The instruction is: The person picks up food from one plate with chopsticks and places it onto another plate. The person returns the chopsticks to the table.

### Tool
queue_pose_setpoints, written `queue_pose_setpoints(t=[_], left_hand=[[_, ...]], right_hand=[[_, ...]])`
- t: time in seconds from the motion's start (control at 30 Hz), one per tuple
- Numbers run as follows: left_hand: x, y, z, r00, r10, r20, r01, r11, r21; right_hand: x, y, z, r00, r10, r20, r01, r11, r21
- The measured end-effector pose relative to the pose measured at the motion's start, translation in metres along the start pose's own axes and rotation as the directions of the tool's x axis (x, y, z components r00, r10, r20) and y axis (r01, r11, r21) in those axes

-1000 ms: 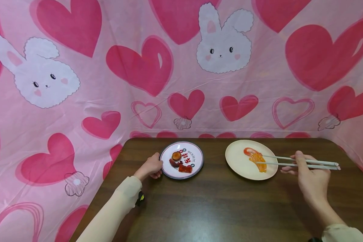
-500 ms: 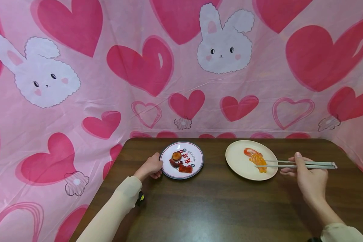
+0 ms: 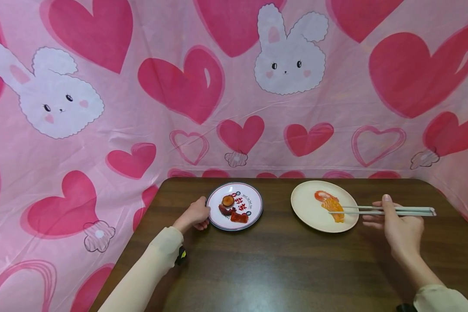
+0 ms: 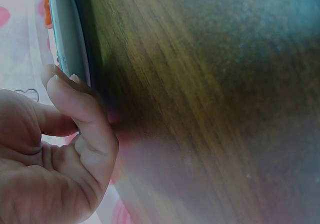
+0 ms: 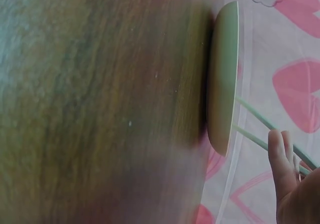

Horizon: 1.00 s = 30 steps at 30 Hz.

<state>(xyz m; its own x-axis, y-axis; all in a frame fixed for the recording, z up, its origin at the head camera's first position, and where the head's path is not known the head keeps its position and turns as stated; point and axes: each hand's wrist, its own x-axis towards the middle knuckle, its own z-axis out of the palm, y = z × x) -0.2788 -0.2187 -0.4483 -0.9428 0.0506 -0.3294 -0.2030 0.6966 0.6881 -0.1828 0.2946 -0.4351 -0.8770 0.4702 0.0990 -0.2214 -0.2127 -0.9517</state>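
Observation:
My left hand [image 3: 196,214] grips the rim of a small white plate [image 3: 227,190] with a dark blue edge and red lettering. On that plate lie a round brown slice [image 3: 228,200], a dark curled piece [image 3: 225,210] and a glossy reddish-brown piece [image 3: 239,217]. Pale green chopsticks [image 3: 413,209] are held in my right hand [image 3: 403,232], their tips at a striped orange salmon slice [image 3: 337,216]. The salmon lies on a cream plate [image 3: 306,210], against a cooked shrimp [image 3: 324,196]. In the right wrist view the cream plate's wall hides the food and the chopstick tips.
Both plates stand near the far edge of a dark wooden table [image 3: 281,255]. A pink cloth [image 3: 273,108] printed with hearts and rabbits hangs behind the table and along its left side.
The chopstick tips have drawn closer together at the salmon slice, and the right hand has shifted slightly. My left hand and its plate have stayed put.

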Motion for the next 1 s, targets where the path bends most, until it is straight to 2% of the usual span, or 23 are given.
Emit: queue_pose_setpoints(t=[0.3, 0.67, 1.0], left_hand=[[-0.0010, 0.0011, 0.0012, 1.000, 0.003, -0.012, -0.003, 1.000, -0.004], [-0.0017, 0.0025, 0.0001, 1.000, -0.006, -0.011, 0.006, 1.000, -0.013], [-0.0027, 0.0024, -0.0001, 1.000, -0.001, -0.008, 0.001, 1.000, -0.012]], right_hand=[[0.0009, 0.0011, -0.0008, 0.999, 0.000, 0.043, -0.002, 0.999, 0.041], [0.0023, 0.0014, 0.0014, 1.000, 0.014, -0.006, -0.014, 0.999, 0.040], [-0.0019, 0.0030, -0.0005, 1.000, 0.010, -0.004, -0.010, 0.998, 0.059]])
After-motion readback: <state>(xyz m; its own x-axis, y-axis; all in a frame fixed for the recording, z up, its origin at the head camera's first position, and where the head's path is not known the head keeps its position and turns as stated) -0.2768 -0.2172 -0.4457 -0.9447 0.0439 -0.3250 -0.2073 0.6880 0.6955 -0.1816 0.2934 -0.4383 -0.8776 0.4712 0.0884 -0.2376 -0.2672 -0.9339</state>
